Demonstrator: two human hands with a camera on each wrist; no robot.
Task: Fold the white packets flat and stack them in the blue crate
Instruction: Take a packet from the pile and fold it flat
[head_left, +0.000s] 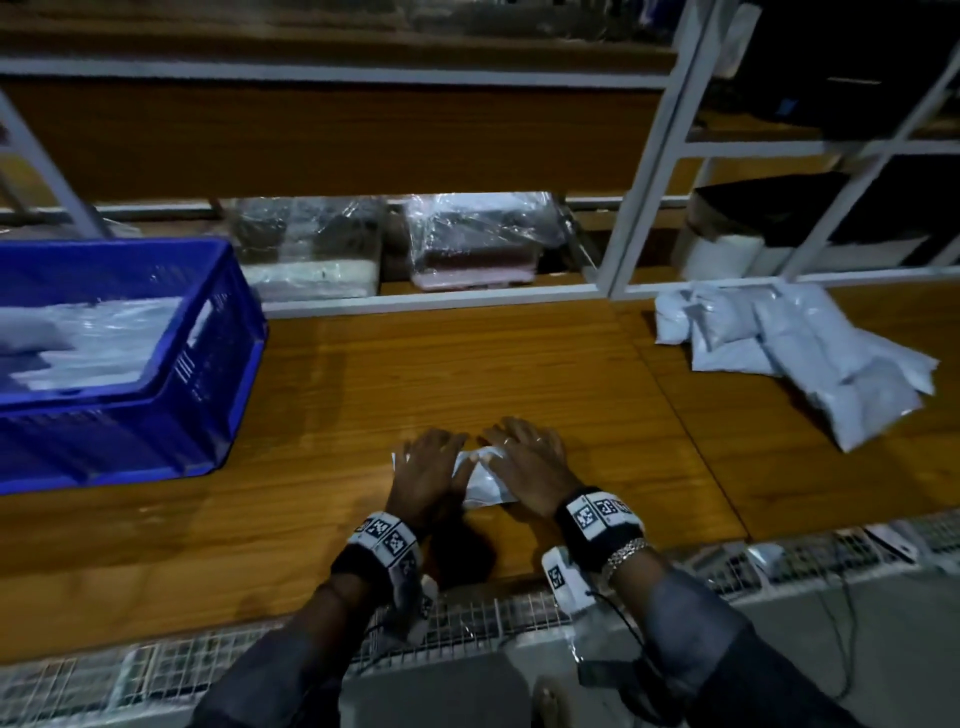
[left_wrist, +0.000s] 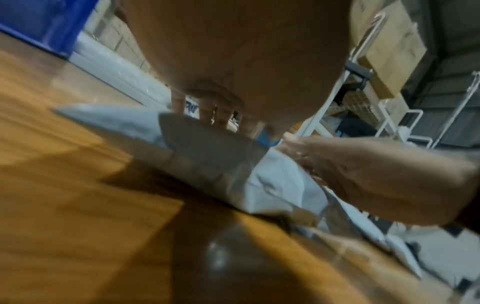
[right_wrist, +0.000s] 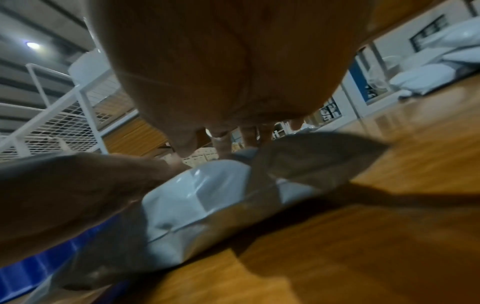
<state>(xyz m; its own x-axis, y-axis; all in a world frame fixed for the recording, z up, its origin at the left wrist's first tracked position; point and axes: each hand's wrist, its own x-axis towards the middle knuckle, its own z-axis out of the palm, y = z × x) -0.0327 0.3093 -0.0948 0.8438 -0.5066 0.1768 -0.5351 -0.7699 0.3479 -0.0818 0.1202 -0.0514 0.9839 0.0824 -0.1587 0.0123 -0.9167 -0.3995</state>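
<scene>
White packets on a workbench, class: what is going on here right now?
A person is pressing one white packet flat on the wooden bench, with the left hand and the right hand laid on it, fingers spread. To their left stands the blue crate, which already holds some white packets. To the right a loose pile of packets still waits on the bench. So the job is partway done: one packet being flattened, some stacked, more to go.

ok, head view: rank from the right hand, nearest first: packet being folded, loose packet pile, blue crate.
1. Packet being folded: directly under the right hand, on the table.
2. Loose packet pile: to the right, farther back.
3. Blue crate: far left, beyond the left hand.
</scene>
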